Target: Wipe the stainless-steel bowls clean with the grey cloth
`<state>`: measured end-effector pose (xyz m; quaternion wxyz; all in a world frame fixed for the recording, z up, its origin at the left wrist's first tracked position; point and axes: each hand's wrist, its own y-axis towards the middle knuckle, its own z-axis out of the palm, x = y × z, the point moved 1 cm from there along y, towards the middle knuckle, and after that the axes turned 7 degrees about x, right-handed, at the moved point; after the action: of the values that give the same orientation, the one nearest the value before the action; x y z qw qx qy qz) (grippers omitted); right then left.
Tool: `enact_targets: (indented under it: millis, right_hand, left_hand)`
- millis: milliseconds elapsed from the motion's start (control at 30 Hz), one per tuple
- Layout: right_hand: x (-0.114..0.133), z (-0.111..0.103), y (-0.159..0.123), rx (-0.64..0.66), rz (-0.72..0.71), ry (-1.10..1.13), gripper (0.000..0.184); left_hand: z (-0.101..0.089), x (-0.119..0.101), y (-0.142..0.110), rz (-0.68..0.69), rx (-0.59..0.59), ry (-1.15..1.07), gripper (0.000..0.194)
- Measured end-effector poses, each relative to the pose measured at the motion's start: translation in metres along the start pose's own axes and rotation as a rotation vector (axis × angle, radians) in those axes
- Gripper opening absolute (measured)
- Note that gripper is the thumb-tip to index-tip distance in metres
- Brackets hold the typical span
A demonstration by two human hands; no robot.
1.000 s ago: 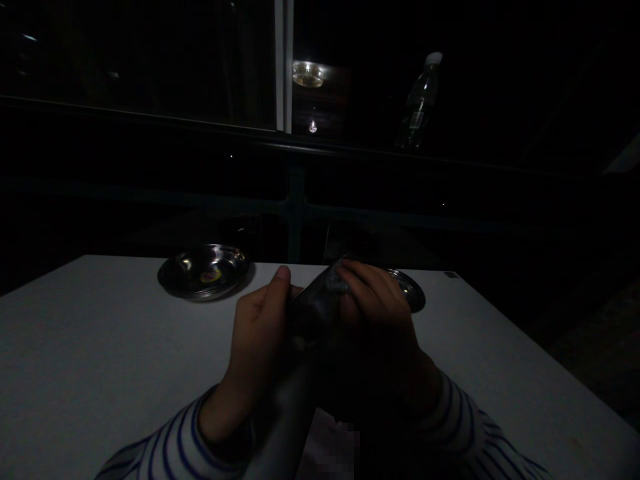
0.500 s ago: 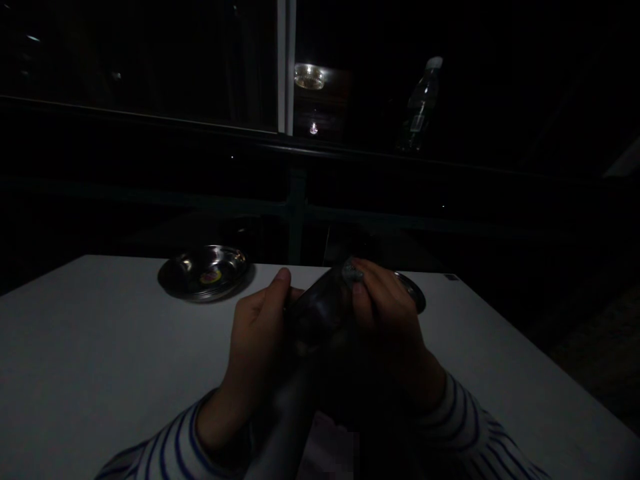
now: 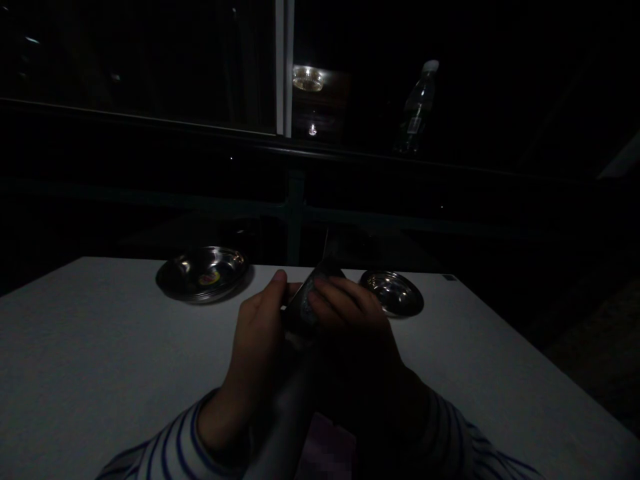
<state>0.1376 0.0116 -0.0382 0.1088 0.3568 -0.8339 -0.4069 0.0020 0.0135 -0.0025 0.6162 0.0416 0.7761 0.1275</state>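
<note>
In dim light, my left hand (image 3: 260, 333) grips the edge of a dark metal bowl (image 3: 330, 267) with its thumb up. The bowl is tilted in front of me, and much of it is hidden by my hands and shadow. My right hand (image 3: 353, 320) is pressed to the bowl's surface, its fingers bent over a grey scouring pad (image 3: 309, 303). Beyond my left hand stand nested shiny metal bowls (image 3: 173, 288), the top one with a yellow and red sticker. Past my right hand lies another shiny metal bowl (image 3: 400, 297).
The white table (image 3: 125, 360) has its far edge just behind the bowls. A dark label (image 3: 451, 277) is at its far right corner. Farther back are a window frame (image 3: 284, 73), a dark rail, and a clear plastic bottle (image 3: 417, 110) with a white cap.
My right hand has slid left and down across the held bowl with the scouring pad, uncovering the bowl at the right. My left hand stays nearly where it was.
</note>
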Motion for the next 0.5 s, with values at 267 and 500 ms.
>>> enact_targets:
  millis: [267,500]
  right_hand:
    - [0.015,0.001,-0.002,0.029,-0.068,-0.013,0.031]
    - [0.008,-0.005,0.003,-0.034,0.011,-0.020,0.027]
  left_hand:
    - [0.000,-0.006,0.002,-0.045,0.033,-0.122,0.037]
    - [0.003,-0.009,0.000,-0.171,0.050,-0.269,0.042]
